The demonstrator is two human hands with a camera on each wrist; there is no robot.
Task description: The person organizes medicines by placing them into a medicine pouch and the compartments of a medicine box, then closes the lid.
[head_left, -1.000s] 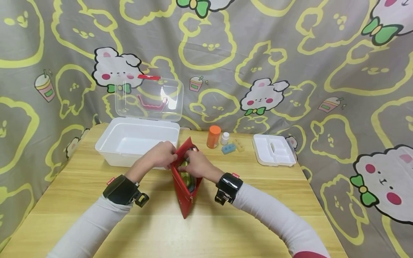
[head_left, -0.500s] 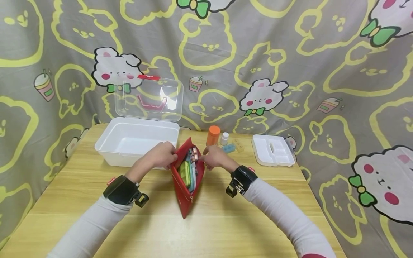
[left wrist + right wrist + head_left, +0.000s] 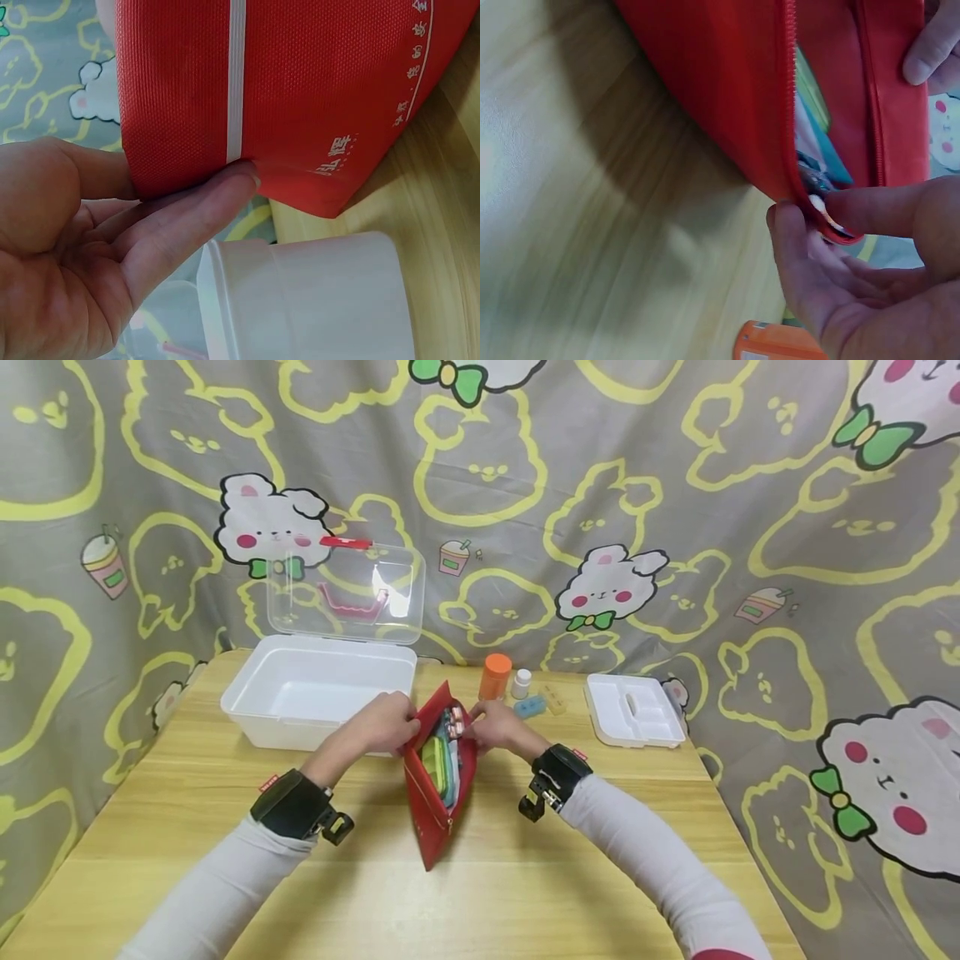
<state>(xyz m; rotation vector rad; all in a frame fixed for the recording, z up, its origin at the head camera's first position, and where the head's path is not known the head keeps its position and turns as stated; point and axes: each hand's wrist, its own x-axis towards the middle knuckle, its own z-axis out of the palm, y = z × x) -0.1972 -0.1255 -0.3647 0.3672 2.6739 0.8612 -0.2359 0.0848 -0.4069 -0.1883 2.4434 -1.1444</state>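
- The red pouch stands unzipped near the middle of the table, just in front of the open white box at the back left edge.
- The left hand grips the pouch's left lip, fingers curled on the fabric.
- The right hand pinches the right lip at the zipper's end.
- A green case shows inside.
- An orange bottle and a white tray sit at the back edge.
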